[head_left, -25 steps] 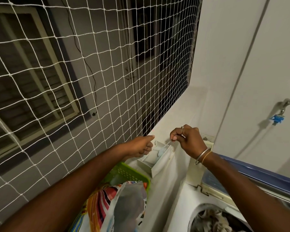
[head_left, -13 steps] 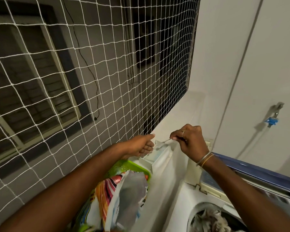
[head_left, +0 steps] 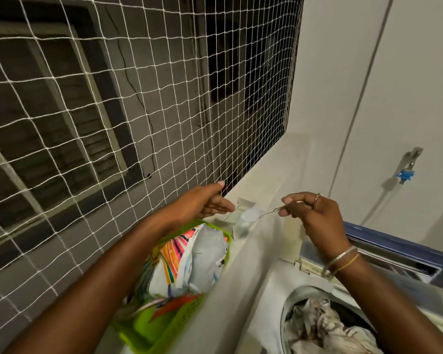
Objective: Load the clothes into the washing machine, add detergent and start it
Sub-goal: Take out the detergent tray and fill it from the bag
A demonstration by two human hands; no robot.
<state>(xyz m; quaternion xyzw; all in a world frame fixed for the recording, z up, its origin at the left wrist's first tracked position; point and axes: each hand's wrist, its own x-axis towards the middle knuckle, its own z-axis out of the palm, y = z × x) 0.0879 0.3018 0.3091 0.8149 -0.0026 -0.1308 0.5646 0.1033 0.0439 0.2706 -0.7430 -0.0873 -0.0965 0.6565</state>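
Note:
A small white detergent box (head_left: 243, 201) stands on the pale ledge below the net. My left hand (head_left: 206, 203) reaches to the box's left side with straight fingers and a raised thumb. My right hand (head_left: 311, 213) pinches the thin handle of a metal spoon (head_left: 252, 215), which carries a heap of white powder just above the box's right edge. At the bottom right, the washing machine's open drum (head_left: 289, 302) holds crumpled light clothes (head_left: 320, 325). The machine's blue lid (head_left: 394, 247) is raised behind my right wrist.
A green basket (head_left: 149, 325) with colourful packets and cloth sits under my left forearm. White netting (head_left: 138, 111) covers the opening on the left. A tap with a blue fitting (head_left: 404, 173) sticks out of the white wall on the right.
My right hand has drawn the spoon up and to the right, out of the box, with powder on it. My left hand's fingers have straightened beside the box.

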